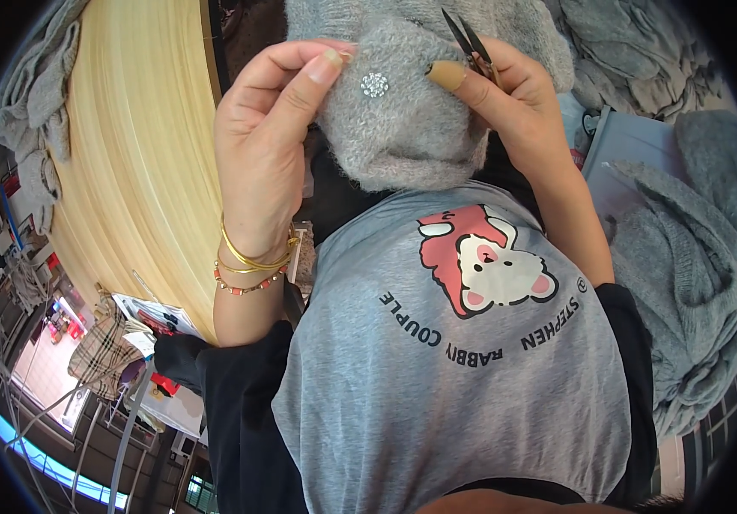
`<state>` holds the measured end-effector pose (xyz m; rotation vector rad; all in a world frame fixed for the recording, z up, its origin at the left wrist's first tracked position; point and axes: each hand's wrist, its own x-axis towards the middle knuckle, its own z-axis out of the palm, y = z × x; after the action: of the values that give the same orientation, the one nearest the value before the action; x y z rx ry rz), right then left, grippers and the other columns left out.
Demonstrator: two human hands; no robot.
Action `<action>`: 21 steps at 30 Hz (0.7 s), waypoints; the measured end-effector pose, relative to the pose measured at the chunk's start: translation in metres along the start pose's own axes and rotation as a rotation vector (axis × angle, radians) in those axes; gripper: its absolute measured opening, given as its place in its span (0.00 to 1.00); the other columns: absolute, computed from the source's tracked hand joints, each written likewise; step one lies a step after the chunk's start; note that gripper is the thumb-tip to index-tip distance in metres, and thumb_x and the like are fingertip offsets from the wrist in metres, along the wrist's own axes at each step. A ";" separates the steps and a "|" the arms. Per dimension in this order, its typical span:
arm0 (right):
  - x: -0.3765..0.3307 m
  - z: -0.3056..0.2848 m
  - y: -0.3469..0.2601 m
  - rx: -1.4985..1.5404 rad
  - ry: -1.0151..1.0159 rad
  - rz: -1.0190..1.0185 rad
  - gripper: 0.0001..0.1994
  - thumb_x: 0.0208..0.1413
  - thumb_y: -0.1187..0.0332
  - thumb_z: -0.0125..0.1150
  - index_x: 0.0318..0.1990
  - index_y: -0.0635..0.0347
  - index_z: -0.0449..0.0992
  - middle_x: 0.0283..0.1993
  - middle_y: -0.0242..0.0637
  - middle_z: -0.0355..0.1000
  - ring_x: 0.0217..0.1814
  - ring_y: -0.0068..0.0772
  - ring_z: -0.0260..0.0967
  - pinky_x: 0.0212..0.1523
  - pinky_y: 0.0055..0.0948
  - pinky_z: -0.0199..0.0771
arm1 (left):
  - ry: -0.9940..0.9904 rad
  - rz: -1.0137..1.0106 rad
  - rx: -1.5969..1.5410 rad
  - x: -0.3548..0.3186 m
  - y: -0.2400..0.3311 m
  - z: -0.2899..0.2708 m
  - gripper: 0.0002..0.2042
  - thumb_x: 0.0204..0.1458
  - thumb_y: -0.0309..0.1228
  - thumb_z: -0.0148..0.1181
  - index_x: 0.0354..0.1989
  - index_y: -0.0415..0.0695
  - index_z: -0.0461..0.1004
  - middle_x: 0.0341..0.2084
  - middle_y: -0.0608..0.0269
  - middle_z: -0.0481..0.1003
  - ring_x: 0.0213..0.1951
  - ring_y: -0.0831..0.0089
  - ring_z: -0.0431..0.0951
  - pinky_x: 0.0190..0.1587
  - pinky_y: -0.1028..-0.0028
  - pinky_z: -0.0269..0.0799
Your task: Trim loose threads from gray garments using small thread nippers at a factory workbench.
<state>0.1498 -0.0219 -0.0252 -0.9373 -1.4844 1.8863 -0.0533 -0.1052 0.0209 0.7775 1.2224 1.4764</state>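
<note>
Grey fuzzy knit piece (402, 128) held up close before chest, centre of view. Left hand (270, 146) grasps knit's left edge, thumb pressed on top near sparkly round stud (374, 85), stretching fabric taut so stud faces up. Right hand (505, 94) steadies knit's right side with forefinger, other fingers clenched on small thread snips (471, 43), blades pointing far, away from fabric. Wooden table (141, 163) curves along left; grey knit heaps (694, 257) crowd right. Little free room; hands work in narrow gap between.

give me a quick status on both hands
Left hand pinching fuzzy grey knit garment beside round rhinestone button. Right hand holding small thread snips. Nothing blocking.
</note>
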 end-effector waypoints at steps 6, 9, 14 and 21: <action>0.003 0.000 -0.007 -0.087 0.012 -0.108 0.13 0.57 0.69 0.60 0.48 0.64 0.74 0.26 0.17 0.63 0.26 0.06 0.54 0.26 0.11 0.48 | 0.007 0.092 0.063 -0.002 0.009 0.002 0.05 0.57 0.25 0.56 0.39 0.38 0.75 0.39 0.61 0.77 0.38 0.83 0.72 0.44 0.81 0.66; -0.002 0.008 -0.038 -0.186 -0.013 -0.140 0.14 0.57 0.70 0.59 0.50 0.64 0.73 0.28 0.19 0.63 0.28 0.08 0.54 0.29 0.11 0.50 | 0.025 0.355 0.352 0.001 0.012 0.003 0.05 0.56 0.24 0.57 0.39 0.37 0.74 0.38 0.59 0.76 0.38 0.80 0.73 0.43 0.80 0.68; -0.008 0.027 -0.074 -0.010 0.094 -0.054 0.07 0.56 0.66 0.63 0.36 0.60 0.75 0.27 0.20 0.66 0.29 0.10 0.58 0.31 0.15 0.58 | -0.188 0.762 0.648 0.013 0.018 -0.003 0.05 0.58 0.20 0.51 0.40 0.31 0.70 0.39 0.49 0.74 0.42 0.65 0.76 0.48 0.68 0.73; -0.011 0.011 -0.039 -0.283 -0.013 -0.434 0.18 0.55 0.70 0.60 0.53 0.63 0.72 0.29 0.23 0.61 0.28 0.14 0.54 0.28 0.15 0.52 | -0.072 0.618 0.575 0.013 0.020 0.004 0.04 0.59 0.20 0.50 0.39 0.31 0.69 0.30 0.52 0.76 0.34 0.69 0.78 0.41 0.74 0.76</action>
<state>0.1481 -0.0276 0.0167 -0.6508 -1.8237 1.3985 -0.0596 -0.0906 0.0392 1.6988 1.4448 1.5558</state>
